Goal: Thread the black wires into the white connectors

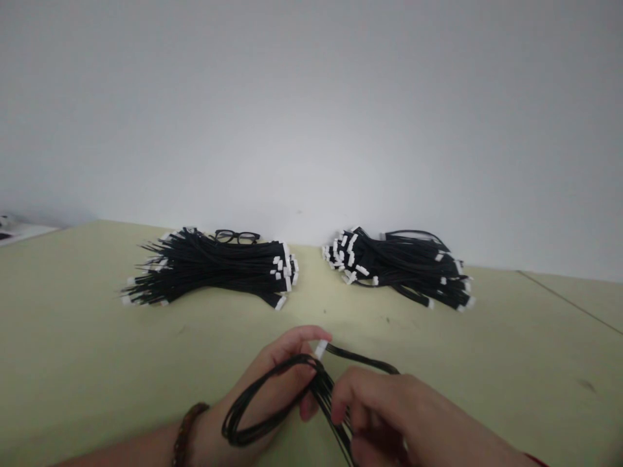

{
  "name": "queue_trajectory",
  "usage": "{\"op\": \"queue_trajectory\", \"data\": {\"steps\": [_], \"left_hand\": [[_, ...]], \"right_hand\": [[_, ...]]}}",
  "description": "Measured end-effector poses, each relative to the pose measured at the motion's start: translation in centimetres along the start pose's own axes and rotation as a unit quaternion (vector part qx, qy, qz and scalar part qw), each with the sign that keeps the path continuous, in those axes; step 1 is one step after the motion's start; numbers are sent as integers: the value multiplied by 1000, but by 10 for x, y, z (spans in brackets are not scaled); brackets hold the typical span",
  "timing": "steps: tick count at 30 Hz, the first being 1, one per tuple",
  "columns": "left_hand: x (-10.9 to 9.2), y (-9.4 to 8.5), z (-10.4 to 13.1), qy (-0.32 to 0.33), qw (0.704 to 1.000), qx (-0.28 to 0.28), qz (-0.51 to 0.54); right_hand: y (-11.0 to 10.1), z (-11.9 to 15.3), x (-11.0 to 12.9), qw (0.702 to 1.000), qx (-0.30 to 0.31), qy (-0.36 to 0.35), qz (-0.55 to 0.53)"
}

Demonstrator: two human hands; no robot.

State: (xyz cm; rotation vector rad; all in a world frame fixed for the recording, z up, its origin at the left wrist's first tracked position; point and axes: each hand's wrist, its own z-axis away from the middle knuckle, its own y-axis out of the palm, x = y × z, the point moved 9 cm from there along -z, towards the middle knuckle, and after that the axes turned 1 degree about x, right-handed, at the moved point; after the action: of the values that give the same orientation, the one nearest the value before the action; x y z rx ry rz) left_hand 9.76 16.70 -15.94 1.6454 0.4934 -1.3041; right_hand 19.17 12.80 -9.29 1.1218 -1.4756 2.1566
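Near the bottom centre, my left hand has its fingers closed on a black cable bundle, with a white connector by the tip of its index finger. The cable loops over the left hand, and one length runs right from the connector. My right hand has bent fingers closed around the strands of the same bundle, just right of the left hand. The lower strands run out of the picture's bottom edge.
On the pale yellow-green table, a pile of black cables with white connectors lies at back left, glasses behind it. Another such pile lies at back right. A pale wall stands behind. A white item shows far left.
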Motion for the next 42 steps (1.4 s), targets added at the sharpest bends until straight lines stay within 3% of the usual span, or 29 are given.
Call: {"op": "queue_trajectory", "data": {"steps": [2,4,6,7,10,13,15,17,19,21,23,26,28,30,42], "left_hand": [[2,1,-2,6,1000,17,-9],[4,4,-2,4,999,34,-16],[3,7,-1,-8,999,36,-15],[2,7,-1,-16,999,27,-13],[-3,9,1,-23,1000,14,-15],[-4,12,2,-21,999,34,-26],[-2,11,1,-21,999,39,-29],[2,8,0,-24,999,28,-23],[4,5,0,-24,1000,10,3],[4,5,1,-23,999,-3,35],[3,6,2,-25,998,-9,59],[-1,12,4,-29,996,8,89],[-5,17,6,-27,993,28,113],[-8,21,7,-29,990,42,134],[-5,28,8,-46,983,80,160]], "right_hand": [[-2,-2,-3,987,48,-5,-154],[-8,-4,-6,938,90,-15,-335],[-27,-9,-11,890,65,-48,-449],[-39,-11,-13,883,36,-70,-463],[-78,-7,-13,901,-105,-157,-390],[-115,19,-11,860,-280,-210,-371],[-121,33,-13,834,-327,-197,-398],[-112,37,-4,841,-289,-200,-410],[-87,30,11,884,-192,-196,-378],[-60,22,19,949,-133,-164,-236],[-47,20,26,972,-171,-160,-12],[-34,29,44,902,-263,-246,239],[-25,35,50,861,-281,-296,302],[-23,39,53,839,-300,-316,326],[-24,43,62,815,-310,-334,357]]}}
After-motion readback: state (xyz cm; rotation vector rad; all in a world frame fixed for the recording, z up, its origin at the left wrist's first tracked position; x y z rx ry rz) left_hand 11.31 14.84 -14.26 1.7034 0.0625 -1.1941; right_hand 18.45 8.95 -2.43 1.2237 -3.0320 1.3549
